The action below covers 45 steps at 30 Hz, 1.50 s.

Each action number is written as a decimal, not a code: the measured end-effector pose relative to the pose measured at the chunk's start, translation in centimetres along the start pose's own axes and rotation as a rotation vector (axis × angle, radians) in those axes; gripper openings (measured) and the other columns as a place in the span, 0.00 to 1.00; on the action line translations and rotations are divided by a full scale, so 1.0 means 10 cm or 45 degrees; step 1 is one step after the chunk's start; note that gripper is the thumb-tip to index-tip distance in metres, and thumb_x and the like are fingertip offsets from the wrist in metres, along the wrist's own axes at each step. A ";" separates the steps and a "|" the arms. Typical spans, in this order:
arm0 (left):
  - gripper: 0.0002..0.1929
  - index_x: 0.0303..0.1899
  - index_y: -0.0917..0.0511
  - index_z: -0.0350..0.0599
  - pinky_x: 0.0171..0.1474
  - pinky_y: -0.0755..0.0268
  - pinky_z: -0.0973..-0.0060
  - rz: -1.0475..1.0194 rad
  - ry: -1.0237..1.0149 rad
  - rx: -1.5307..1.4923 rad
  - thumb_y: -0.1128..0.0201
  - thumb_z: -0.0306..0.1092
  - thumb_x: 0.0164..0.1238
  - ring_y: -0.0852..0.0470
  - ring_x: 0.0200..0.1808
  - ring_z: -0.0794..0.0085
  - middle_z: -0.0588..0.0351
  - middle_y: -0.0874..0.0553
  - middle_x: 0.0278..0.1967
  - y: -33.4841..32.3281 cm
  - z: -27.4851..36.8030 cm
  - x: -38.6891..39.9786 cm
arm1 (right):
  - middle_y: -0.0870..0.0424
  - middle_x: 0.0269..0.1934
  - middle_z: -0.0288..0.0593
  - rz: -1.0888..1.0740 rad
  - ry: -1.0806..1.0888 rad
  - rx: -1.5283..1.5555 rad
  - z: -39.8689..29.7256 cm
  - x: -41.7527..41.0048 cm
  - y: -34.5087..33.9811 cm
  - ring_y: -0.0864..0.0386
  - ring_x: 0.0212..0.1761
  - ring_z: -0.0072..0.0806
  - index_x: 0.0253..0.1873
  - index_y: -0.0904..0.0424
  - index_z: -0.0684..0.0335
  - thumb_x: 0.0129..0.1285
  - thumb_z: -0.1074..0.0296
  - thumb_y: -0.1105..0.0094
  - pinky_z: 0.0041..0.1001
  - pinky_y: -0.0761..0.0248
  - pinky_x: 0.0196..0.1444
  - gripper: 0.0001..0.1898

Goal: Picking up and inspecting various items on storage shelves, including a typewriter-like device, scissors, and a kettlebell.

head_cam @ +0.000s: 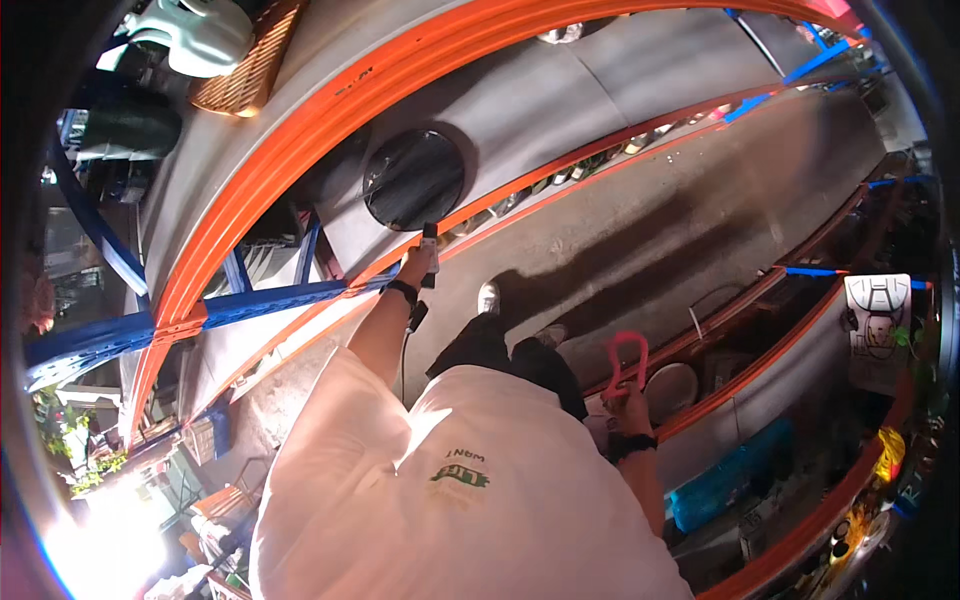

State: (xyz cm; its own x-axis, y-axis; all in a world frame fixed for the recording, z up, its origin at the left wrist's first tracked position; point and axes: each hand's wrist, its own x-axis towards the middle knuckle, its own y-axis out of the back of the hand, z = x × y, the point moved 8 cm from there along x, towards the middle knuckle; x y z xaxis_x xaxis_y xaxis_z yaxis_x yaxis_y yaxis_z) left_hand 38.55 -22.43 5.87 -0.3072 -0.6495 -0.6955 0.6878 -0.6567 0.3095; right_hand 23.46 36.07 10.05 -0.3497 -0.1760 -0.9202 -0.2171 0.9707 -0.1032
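My left hand [415, 264] is closed around a small black-and-white hand-held object [429, 253], whose exact kind I cannot tell. It is at the front of the shelf rack, close to an orange shelf beam [465, 212]. Behind it, a round black disc [414, 180] lies on a grey shelf board [540, 112]. On the other side of my body, my right hand [630, 409] grips a pinkish-red looped object [628, 356], blurred. A pale round item [672, 391] sits on the lower shelf beside that hand.
Racks with orange beams and blue uprights [247, 309] flank a concrete aisle [600, 240]. At upper left are a white plastic item [202, 37] and a brown slatted piece [251, 64]. A turquoise wrapped bundle [731, 476] lies on the right rack. Bright light glares at lower left.
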 end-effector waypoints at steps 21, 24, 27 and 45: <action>0.19 0.54 0.32 0.43 0.41 0.22 0.66 0.144 -0.259 -0.418 0.46 0.23 0.59 0.18 0.41 0.58 0.47 0.21 0.45 -0.03 1.08 1.75 | 0.28 0.24 0.34 0.351 -0.091 -0.084 0.64 -0.78 -0.49 0.29 0.24 0.21 0.44 0.23 0.62 0.68 0.58 0.58 0.27 0.28 0.26 0.16; 0.21 0.49 0.27 0.35 0.48 0.26 0.65 0.282 -0.208 -0.125 0.43 0.29 0.51 0.18 0.46 0.56 0.44 0.19 0.47 0.10 1.23 1.66 | 0.30 0.21 0.33 0.425 -0.030 -0.185 0.75 -0.72 -0.43 0.31 0.21 0.20 0.44 0.23 0.61 0.68 0.58 0.58 0.26 0.30 0.24 0.16; 0.21 0.48 0.25 0.34 0.52 0.28 0.63 0.423 -0.281 0.240 0.42 0.34 0.51 0.20 0.50 0.52 0.39 0.21 0.51 0.14 1.48 1.41 | 0.31 0.20 0.32 0.356 0.023 -0.065 0.75 -0.69 -0.50 0.32 0.20 0.20 0.44 0.22 0.61 0.68 0.58 0.59 0.26 0.33 0.23 0.16; 0.34 0.39 0.20 0.47 0.24 0.46 0.83 -1.127 0.245 0.689 0.61 0.70 0.65 0.34 0.19 0.85 0.70 0.28 0.18 -0.94 1.07 -0.71 | 0.29 0.22 0.33 -0.383 0.858 -0.720 -1.41 -0.19 -3.28 0.31 0.22 0.21 0.45 0.24 0.64 0.68 0.63 0.53 0.23 0.38 0.25 0.12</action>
State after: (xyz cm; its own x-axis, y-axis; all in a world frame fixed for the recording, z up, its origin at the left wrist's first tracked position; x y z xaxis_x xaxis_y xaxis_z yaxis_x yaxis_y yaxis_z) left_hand 27.23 -15.75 14.86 -0.4138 0.1857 -0.8912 -0.1301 -0.9810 -0.1439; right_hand 18.41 2.26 20.47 -0.6236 -0.6375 -0.4524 -0.7346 0.6758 0.0603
